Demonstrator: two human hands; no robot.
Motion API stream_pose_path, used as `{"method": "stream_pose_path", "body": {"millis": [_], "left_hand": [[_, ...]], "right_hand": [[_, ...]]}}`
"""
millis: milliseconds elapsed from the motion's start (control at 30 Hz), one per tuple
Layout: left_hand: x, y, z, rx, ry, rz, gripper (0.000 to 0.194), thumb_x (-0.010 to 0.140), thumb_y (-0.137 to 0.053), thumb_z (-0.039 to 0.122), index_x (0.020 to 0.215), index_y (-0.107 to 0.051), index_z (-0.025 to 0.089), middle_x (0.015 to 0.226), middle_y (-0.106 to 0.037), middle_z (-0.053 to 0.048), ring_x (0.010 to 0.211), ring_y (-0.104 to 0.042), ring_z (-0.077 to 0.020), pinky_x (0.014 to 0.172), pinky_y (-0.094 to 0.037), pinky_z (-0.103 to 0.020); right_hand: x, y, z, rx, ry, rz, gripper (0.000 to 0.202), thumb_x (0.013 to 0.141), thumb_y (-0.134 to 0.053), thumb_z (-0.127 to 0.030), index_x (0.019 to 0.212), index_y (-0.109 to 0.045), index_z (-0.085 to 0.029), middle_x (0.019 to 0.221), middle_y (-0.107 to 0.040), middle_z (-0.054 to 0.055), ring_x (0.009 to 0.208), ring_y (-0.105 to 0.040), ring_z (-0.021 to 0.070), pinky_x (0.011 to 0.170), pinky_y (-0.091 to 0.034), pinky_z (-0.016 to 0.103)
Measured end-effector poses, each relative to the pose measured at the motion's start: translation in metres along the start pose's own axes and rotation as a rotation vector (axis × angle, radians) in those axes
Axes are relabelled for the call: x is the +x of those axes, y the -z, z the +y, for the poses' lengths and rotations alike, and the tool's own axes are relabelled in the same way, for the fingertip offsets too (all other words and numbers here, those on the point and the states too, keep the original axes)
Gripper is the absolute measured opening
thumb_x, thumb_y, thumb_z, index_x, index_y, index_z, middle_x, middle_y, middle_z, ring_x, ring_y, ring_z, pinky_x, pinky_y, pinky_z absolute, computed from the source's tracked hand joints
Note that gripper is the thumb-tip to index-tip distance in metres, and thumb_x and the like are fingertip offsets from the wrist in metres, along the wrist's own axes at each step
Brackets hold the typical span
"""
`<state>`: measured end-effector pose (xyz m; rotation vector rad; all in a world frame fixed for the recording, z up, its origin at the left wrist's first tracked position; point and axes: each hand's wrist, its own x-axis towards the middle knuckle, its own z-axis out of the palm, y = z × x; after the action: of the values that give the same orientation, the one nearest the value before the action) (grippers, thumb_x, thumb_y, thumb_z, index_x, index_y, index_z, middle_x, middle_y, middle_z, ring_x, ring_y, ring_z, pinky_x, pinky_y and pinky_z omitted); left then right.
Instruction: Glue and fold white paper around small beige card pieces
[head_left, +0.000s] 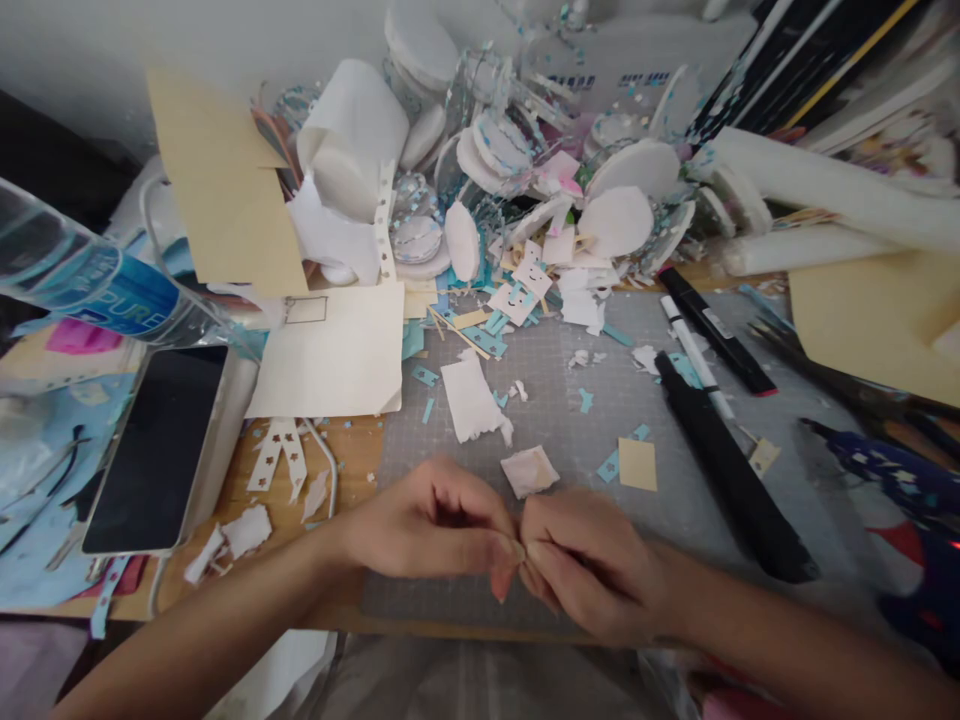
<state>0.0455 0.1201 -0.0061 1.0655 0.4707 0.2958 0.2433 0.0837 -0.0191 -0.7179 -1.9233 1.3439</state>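
Observation:
Over the front edge of a grey cutting mat, my left hand and my right hand meet, thumbs and fingertips pressed together. Whatever they pinch between them is too small or too hidden to name. Just beyond the knuckles lies a small padded white square. A torn white paper piece is farther back on the mat. To the right of it sits a small tan paper square, with light-blue paper scraps beside it. Small white cards with drawn smiling faces lie at the mat's back.
A phone and a tilted water bottle are on the left, near a cream sheet. Black pens and a long black object lie right. Round white pads pile up behind.

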Motion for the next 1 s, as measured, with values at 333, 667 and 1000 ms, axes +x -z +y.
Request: {"method": "stream_pose_path", "body": {"millis": [333,667,1000], "left_hand": [[-0.004,0.0,-0.009,0.177,-0.015,0.048,0.024,0.086,-0.063,0.028,0.071,-0.071,0.013,0.063,-0.069,-0.007,0.052,-0.053,-0.0105,0.05,-0.04,-0.02],[-0.015,-0.03,0.028,0.408,-0.1,0.135,0.026,0.091,-0.058,0.028,0.079,-0.075,0.012,0.071,-0.073,-0.008,0.061,-0.061,-0.0125,0.058,-0.045,-0.021],[-0.026,-0.058,0.011,0.369,-0.09,0.352,0.032,0.091,-0.059,0.037,0.077,-0.073,0.011,0.067,-0.066,-0.003,0.06,-0.052,-0.0104,0.058,-0.041,-0.02]], "right_hand": [[0.003,-0.002,-0.007,-0.263,0.13,0.099,0.017,0.077,-0.041,-0.01,0.064,-0.042,-0.021,0.048,-0.036,-0.009,0.041,-0.031,0.0053,0.044,-0.026,0.021],[0.0,-0.002,-0.031,-0.345,0.267,0.26,0.018,0.08,-0.043,-0.01,0.066,-0.047,-0.021,0.05,-0.042,-0.008,0.043,-0.035,0.0053,0.047,-0.029,0.02],[-0.012,-0.011,-0.019,-0.367,0.305,0.218,0.017,0.075,-0.044,-0.008,0.065,-0.045,-0.021,0.051,-0.045,-0.008,0.044,-0.036,0.0053,0.047,-0.029,0.02]]}}
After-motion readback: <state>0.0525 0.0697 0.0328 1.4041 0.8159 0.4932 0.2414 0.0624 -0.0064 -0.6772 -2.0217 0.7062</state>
